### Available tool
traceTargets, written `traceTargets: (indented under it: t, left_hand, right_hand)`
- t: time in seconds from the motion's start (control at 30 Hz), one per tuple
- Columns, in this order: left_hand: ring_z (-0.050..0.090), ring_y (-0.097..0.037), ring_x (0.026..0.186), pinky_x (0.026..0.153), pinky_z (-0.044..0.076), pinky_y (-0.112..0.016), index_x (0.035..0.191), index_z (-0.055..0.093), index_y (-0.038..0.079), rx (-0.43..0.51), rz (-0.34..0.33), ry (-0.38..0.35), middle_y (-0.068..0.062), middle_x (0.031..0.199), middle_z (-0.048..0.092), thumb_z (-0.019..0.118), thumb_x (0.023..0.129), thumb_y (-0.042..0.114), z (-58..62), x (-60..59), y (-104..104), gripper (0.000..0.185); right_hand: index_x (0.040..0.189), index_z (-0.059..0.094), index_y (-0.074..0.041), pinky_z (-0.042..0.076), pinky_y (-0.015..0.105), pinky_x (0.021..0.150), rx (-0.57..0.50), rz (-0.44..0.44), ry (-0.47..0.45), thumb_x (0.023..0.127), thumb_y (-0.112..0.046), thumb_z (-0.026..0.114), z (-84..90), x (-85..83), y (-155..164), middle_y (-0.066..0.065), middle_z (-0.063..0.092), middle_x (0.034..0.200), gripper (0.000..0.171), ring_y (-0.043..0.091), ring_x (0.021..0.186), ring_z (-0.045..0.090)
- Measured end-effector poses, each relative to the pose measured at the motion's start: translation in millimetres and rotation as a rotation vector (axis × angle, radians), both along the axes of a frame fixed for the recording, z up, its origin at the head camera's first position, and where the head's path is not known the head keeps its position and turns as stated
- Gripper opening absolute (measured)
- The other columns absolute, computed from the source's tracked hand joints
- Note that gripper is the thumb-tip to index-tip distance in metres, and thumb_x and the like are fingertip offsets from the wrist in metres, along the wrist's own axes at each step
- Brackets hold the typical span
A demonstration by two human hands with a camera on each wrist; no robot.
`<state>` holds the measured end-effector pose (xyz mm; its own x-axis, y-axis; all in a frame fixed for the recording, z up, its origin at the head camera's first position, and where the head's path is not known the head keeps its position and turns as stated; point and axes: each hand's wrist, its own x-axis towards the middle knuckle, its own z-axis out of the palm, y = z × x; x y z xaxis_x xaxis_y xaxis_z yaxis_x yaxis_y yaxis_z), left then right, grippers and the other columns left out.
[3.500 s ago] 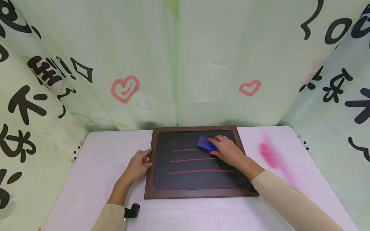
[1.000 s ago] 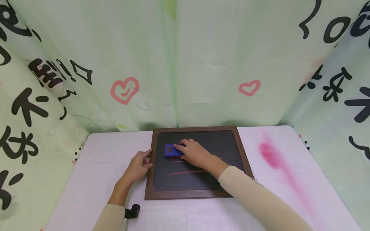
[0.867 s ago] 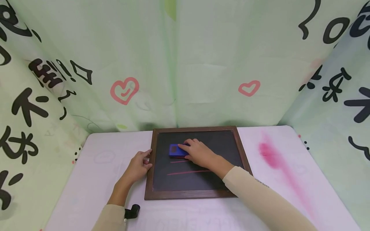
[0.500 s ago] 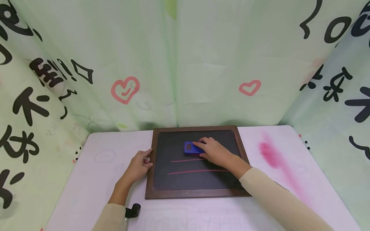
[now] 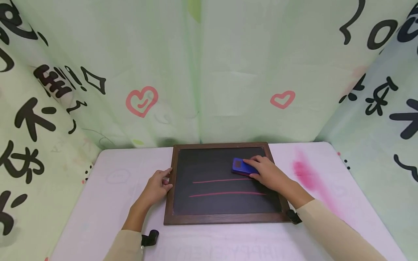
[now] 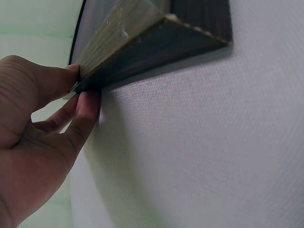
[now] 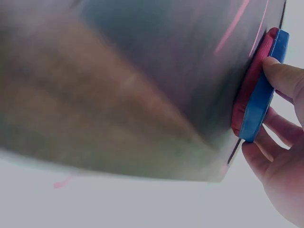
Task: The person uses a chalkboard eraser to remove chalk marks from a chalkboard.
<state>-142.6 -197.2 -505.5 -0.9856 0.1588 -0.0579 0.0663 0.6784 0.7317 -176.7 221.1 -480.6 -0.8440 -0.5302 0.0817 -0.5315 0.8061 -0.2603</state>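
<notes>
Blue eraser (image 5: 241, 166) on chalkboard (image 5: 212, 203), right hand (image 5: 269, 174) gripping

A framed chalkboard (image 5: 225, 218) lies flat on a table (image 5: 114, 203), toward the far middle. An eraser (image 5: 242, 166) sits on the board at about 2 o'clock from its centre, under the right hand (image 5: 269, 174). Two chalk lines (image 5: 225, 186) lie nearer than the eraser. The left hand (image 5: 156, 186) holds the frame's edge at 9 o'clock. A curtain (image 5: 209, 72) hangs behind the table at 12 o'clock.

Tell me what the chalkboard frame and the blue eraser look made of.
Chalkboard frame: looks like dark-stained wood with a matte finish; grain streaks show in the left wrist view. Blue eraser: apparently a smooth plastic or foam back over a reddish felt-like pad, seen edge-on at the right wrist.
</notes>
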Motion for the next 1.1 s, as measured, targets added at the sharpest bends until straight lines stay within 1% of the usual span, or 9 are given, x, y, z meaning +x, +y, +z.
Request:
traceTargets:
  t: [0.23,0.43,0.8,1.1]
  left_hand:
    - [0.060,-0.023,0.090,0.073,0.050,-0.028,0.145,0.053,-0.007,0.002,0.007,0.000,-0.024,0.119,0.059,0.070,0.088,-0.009,-1.2,-0.5,0.5,0.060]
    - [0.060,-0.023,0.090,0.074,0.049,-0.027,0.145,0.053,-0.007,0.008,0.006,0.001,-0.024,0.119,0.059,0.070,0.088,-0.010,-2.0,-0.5,0.9,0.060]
    - [0.060,-0.023,0.092,0.075,0.051,-0.030,0.146,0.052,-0.007,-0.001,0.004,-0.011,-0.024,0.121,0.059,0.070,0.089,-0.009,1.0,0.8,0.7,0.060]
    - [0.059,-0.023,0.091,0.074,0.049,-0.027,0.147,0.052,-0.006,-0.003,0.016,-0.007,-0.023,0.119,0.058,0.070,0.089,-0.009,-1.6,-0.5,0.7,0.061]
  right_hand:
    - [0.142,0.060,-0.002,0.051,0.055,0.099,-0.025,-0.044,0.003,0.092,-0.014,0.078,-1.6,5.1,22.1,0.022,0.061,0.127,0.055,0.042,0.115,0.059]
    - [0.142,0.059,-0.002,0.051,0.055,0.096,-0.023,-0.066,0.007,0.091,-0.015,0.078,-3.3,6.3,27.0,0.022,0.062,0.125,0.056,0.041,0.111,0.060]
    - [0.140,0.061,0.000,0.051,0.055,0.098,-0.009,-0.062,0.000,0.091,-0.019,0.080,-0.4,0.8,16.9,0.022,0.064,0.123,0.056,0.040,0.114,0.061]
    - [0.140,0.061,0.000,0.053,0.054,0.095,0.024,-0.026,0.020,0.092,-0.022,0.079,-0.8,-9.1,-5.5,0.022,0.064,0.124,0.056,0.039,0.111,0.062]
